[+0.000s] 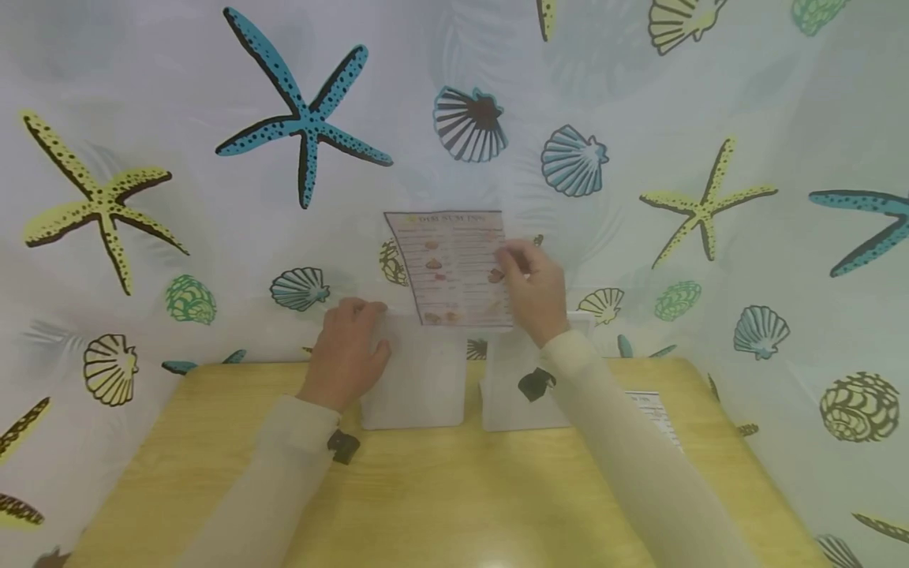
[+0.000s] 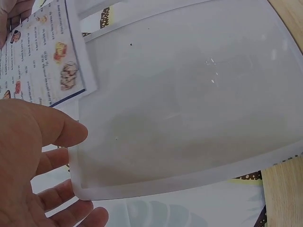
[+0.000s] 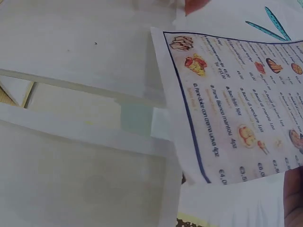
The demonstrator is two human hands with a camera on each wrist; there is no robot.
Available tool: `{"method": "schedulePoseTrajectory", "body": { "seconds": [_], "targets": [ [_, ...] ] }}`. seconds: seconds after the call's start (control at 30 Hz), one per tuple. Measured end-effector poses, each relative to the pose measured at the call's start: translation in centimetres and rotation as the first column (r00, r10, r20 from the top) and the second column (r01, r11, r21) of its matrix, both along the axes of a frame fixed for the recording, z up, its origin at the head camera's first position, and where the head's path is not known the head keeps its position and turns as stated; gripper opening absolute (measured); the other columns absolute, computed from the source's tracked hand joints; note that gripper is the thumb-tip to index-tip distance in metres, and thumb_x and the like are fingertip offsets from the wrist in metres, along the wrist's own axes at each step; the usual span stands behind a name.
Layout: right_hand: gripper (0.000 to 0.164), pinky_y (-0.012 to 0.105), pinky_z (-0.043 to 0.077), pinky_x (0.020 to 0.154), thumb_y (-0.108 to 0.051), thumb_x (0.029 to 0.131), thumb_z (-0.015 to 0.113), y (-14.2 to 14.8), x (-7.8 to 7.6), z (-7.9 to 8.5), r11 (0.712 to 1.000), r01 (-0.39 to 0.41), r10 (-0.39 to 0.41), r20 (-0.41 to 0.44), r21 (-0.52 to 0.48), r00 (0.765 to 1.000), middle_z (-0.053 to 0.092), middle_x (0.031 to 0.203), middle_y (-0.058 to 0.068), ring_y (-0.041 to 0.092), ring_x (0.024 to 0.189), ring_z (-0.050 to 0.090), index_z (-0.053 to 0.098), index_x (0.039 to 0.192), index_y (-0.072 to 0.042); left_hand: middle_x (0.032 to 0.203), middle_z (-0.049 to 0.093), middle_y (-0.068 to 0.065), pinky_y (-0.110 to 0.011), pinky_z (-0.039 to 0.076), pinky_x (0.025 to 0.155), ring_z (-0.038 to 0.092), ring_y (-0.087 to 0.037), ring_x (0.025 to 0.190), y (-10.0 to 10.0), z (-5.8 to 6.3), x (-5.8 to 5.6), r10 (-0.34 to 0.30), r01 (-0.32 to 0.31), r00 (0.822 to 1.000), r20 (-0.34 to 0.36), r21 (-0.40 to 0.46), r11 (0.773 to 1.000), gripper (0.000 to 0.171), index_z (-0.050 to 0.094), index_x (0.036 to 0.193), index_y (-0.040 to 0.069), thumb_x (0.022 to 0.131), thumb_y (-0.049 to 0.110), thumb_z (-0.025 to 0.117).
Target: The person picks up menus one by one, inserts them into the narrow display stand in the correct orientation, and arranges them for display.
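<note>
A printed menu sheet (image 1: 454,268) with a dark border and small food pictures is held up by my right hand (image 1: 537,288), which pinches its right edge. Its lower edge overlaps the top of the left of two blank, translucent sign holders (image 1: 419,386). My left hand (image 1: 348,351) is at that holder's upper left corner. In the left wrist view its thumb (image 2: 66,130) overlaps the holder's face, and the relaxed fingers lie along the edge. The right sign holder (image 1: 521,406) stands beside it, partly hidden by my right forearm.
Another printed sheet (image 1: 655,414) lies on the wooden table (image 1: 454,505) at the right, partly behind my right sleeve. A white curtain (image 1: 398,181) with starfish and shells hangs close behind the table and along both sides.
</note>
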State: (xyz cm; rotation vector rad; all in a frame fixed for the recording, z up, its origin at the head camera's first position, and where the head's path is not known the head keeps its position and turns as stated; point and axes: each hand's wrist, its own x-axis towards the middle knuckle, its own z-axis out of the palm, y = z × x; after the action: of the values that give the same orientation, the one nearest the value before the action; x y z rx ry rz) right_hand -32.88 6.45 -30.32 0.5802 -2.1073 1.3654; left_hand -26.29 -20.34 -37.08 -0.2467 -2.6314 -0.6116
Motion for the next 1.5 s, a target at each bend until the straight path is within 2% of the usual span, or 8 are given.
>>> {"method": "schedulePoseTrajectory", "body": {
  "seconds": [0.1,0.37,0.5,0.6,0.83,1.07,1.27,1.5],
  "targets": [
    [0.020,0.033,0.055,0.091,-0.025,0.105,0.060,0.4,-0.4,0.2,0.999,0.043,-0.044,-0.036,-0.031,0.998,0.074,0.107,0.005,0.017,0.094,0.069,0.069,0.112,-0.008,0.139,0.049,-0.024,-0.059,0.049,0.103,0.047,-0.044,0.127,0.0,-0.1,-0.1,0.004,-0.004,1.000,0.006,0.001,1.000,0.046,0.056,0.139,0.004,0.095,0.016,0.064],
    [0.018,0.029,0.055,0.086,-0.020,0.105,0.062,1.3,-1.0,0.9,0.990,0.013,-0.030,-0.117,-0.142,0.993,0.075,0.103,0.008,0.020,0.090,0.070,0.070,0.109,-0.004,0.139,0.048,-0.024,-0.059,0.049,0.102,0.047,-0.045,0.128,0.2,-0.1,0.0,0.015,-0.015,1.000,0.004,0.006,1.000,0.045,0.057,0.138,0.004,0.095,0.015,0.064],
    [0.018,0.030,0.055,0.090,-0.019,0.104,0.062,1.5,-1.2,1.1,0.989,0.013,-0.033,-0.138,-0.145,0.990,0.075,0.105,0.008,0.020,0.095,0.071,0.070,0.109,-0.004,0.138,0.049,-0.025,-0.059,0.050,0.100,0.049,-0.046,0.126,0.2,0.0,0.2,0.015,-0.015,1.000,-0.012,-0.005,1.000,0.045,0.057,0.137,0.003,0.094,0.014,0.065],
    [0.019,0.029,0.056,0.090,-0.021,0.105,0.061,1.6,-1.3,1.1,0.990,0.003,-0.021,-0.130,-0.138,0.991,0.075,0.106,0.007,0.019,0.094,0.071,0.070,0.110,-0.005,0.137,0.049,-0.025,-0.059,0.050,0.100,0.049,-0.046,0.125,0.2,0.0,0.2,0.016,-0.016,1.000,-0.019,-0.014,1.000,0.045,0.058,0.137,0.003,0.094,0.014,0.065],
    [0.021,0.026,0.058,0.079,-0.022,0.105,0.061,1.3,-0.9,1.2,0.987,-0.076,0.065,-0.080,-0.141,0.995,0.074,0.105,0.008,0.017,0.085,0.070,0.069,0.112,-0.004,0.136,0.049,-0.026,-0.060,0.050,0.099,0.049,-0.047,0.124,0.0,-0.3,0.0,0.007,-0.007,0.999,-0.033,-0.014,1.000,0.044,0.057,0.136,0.003,0.094,0.013,0.063],
    [0.022,0.029,0.058,0.089,-0.024,0.105,0.061,0.9,-0.9,1.4,0.991,-0.075,0.067,-0.076,-0.111,0.995,0.075,0.109,0.008,0.020,0.094,0.072,0.069,0.113,-0.005,0.137,0.049,-0.026,-0.060,0.050,0.100,0.049,-0.046,0.125,0.1,-0.3,0.0,0.006,-0.006,1.000,-0.017,-0.010,1.000,0.045,0.057,0.137,0.003,0.094,0.013,0.063],
    [0.022,0.029,0.058,0.085,-0.026,0.105,0.060,0.4,-1.1,1.9,0.993,-0.077,0.069,-0.084,-0.095,0.994,0.075,0.106,0.008,0.019,0.094,0.071,0.069,0.112,-0.006,0.136,0.049,-0.026,-0.059,0.051,0.098,0.049,-0.046,0.124,0.1,-0.3,0.0,0.008,-0.009,1.000,-0.026,-0.017,1.000,0.045,0.057,0.137,0.003,0.093,0.012,0.063],
    [0.020,0.027,0.059,0.075,-0.021,0.106,0.060,-0.3,-1.3,1.9,0.993,-0.105,0.101,-0.073,-0.054,0.992,0.074,0.097,0.009,0.018,0.079,0.069,0.068,0.111,-0.004,0.136,0.049,-0.025,-0.058,0.051,0.097,0.049,-0.046,0.122,0.1,-0.2,0.1,0.005,-0.006,0.999,-0.033,-0.013,1.000,0.045,0.057,0.137,0.003,0.093,0.012,0.063]
  ]
}}
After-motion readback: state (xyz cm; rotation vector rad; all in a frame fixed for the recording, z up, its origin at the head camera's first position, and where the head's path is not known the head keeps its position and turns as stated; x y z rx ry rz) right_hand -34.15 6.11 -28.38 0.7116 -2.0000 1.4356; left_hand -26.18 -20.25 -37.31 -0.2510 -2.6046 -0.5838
